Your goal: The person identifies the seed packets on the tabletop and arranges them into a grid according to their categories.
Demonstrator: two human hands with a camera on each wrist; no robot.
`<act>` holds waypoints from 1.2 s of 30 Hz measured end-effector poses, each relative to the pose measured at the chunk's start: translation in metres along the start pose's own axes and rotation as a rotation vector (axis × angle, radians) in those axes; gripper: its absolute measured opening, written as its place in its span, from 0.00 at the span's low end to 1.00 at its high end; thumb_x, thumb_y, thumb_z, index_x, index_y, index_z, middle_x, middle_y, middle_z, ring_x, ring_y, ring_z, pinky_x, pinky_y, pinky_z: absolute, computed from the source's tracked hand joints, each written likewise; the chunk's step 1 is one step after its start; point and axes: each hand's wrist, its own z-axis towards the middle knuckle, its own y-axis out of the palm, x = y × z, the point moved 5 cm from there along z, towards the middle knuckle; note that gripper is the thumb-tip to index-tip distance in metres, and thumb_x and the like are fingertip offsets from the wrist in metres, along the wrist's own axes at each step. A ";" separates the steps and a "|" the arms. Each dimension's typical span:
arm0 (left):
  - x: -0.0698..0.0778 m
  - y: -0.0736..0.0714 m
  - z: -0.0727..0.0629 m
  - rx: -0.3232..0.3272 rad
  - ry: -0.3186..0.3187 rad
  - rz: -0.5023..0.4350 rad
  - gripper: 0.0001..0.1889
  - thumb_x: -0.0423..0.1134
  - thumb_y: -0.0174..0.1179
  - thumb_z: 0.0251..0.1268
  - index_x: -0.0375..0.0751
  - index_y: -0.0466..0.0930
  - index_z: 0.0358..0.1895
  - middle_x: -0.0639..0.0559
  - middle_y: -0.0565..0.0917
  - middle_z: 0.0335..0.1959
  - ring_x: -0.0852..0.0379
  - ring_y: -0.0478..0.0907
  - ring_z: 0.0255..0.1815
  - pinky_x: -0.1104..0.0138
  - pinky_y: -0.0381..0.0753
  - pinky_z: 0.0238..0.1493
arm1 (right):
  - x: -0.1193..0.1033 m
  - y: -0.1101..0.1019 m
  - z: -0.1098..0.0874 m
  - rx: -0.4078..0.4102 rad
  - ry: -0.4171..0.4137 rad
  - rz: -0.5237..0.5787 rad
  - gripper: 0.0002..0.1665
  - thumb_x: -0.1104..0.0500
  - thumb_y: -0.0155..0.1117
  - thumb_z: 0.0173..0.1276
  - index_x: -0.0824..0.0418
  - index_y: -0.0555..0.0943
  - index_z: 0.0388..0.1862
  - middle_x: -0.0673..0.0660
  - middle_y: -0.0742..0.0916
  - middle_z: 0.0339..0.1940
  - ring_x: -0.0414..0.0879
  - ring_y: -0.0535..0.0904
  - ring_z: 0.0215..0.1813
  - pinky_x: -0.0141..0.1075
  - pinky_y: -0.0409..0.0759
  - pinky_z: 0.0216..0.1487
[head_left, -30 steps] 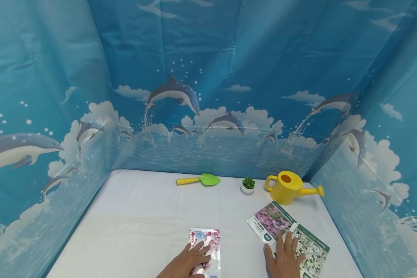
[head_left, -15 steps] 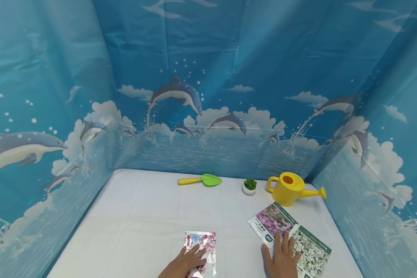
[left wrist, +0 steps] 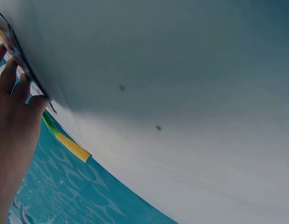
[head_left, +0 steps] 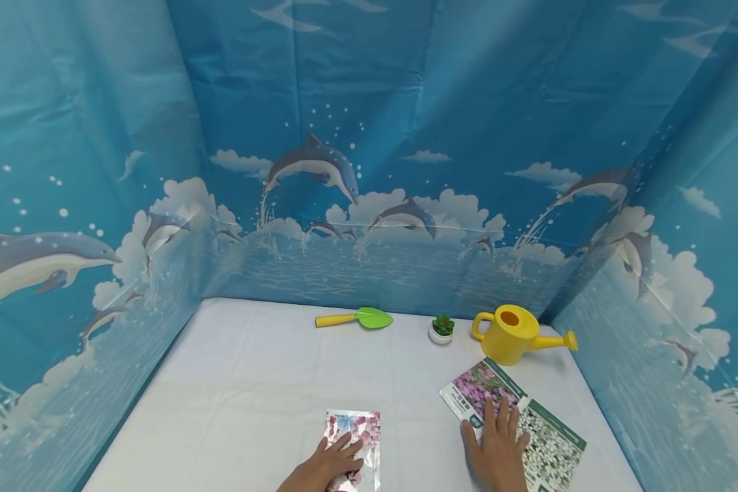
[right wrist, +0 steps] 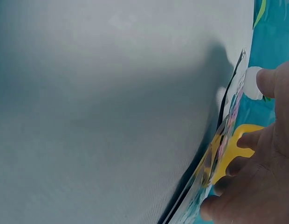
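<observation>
Here's my left hand [head_left: 324, 466], palm down, fingers stretched out and slightly apart, laid over the pink-blossom seed packet [head_left: 371, 451]. That packet lies at the near side of the white tablecloth [head_left: 234, 396], its glossy top end poking out past my fingertips. Nothing pinched there; the fingers are flat on it rather than wrapped round it.

Across to my right hand [head_left: 497, 447], and those fingers are long and loose too, thumb held out to the left. They reach over the lower edge of the purple-flower seed packet [head_left: 476, 389] and alongside the white-flower seed packet [head_left: 555, 444], covering part of where the two come together. Whether my fingertips actually press on them, I cannot tell. Both packets lie aslant, green-edged, picture side up.

Just behind the purple one stands the yellow watering can [head_left: 507, 338], spout pointing right, handle left. Left of it, the small potted succulent [head_left: 441, 329] in its white pot. Further left, along the far edge, lies the trowel [head_left: 353, 318], green blade right, yellow handle left. Behind everything, the blue dolphin-print curtain [head_left: 369, 102] wraps round three sides.
</observation>
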 end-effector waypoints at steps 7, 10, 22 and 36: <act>-0.002 0.001 0.001 -0.017 -0.002 -0.005 0.36 0.67 0.57 0.79 0.45 0.79 0.76 0.46 0.70 0.83 0.45 0.60 0.86 0.30 0.69 0.72 | 0.000 0.000 0.009 -0.002 -0.005 -0.005 0.57 0.36 0.53 0.85 0.80 0.48 0.84 0.85 0.41 0.84 0.83 0.31 0.84 0.82 0.29 0.74; -0.001 -0.001 0.000 -0.022 0.008 0.000 0.37 0.68 0.56 0.79 0.45 0.78 0.76 0.46 0.70 0.83 0.45 0.60 0.86 0.31 0.70 0.72 | -0.002 -0.001 0.014 0.003 -0.013 -0.017 0.58 0.35 0.54 0.84 0.82 0.47 0.84 0.84 0.41 0.84 0.82 0.31 0.84 0.82 0.29 0.74; 0.002 -0.005 -0.001 -0.002 0.045 0.053 0.35 0.66 0.56 0.79 0.45 0.79 0.75 0.45 0.72 0.81 0.44 0.63 0.85 0.35 0.73 0.71 | -0.003 -0.002 0.029 -0.020 -0.007 -0.025 0.60 0.37 0.55 0.84 0.85 0.45 0.82 0.86 0.41 0.83 0.83 0.30 0.84 0.79 0.29 0.76; 0.004 -0.005 -0.002 0.048 0.071 0.077 0.34 0.66 0.55 0.80 0.44 0.81 0.73 0.44 0.74 0.79 0.43 0.66 0.83 0.37 0.75 0.70 | -0.003 -0.001 0.029 -0.028 -0.011 -0.072 0.59 0.39 0.58 0.83 0.84 0.46 0.83 0.85 0.42 0.84 0.82 0.31 0.84 0.81 0.30 0.76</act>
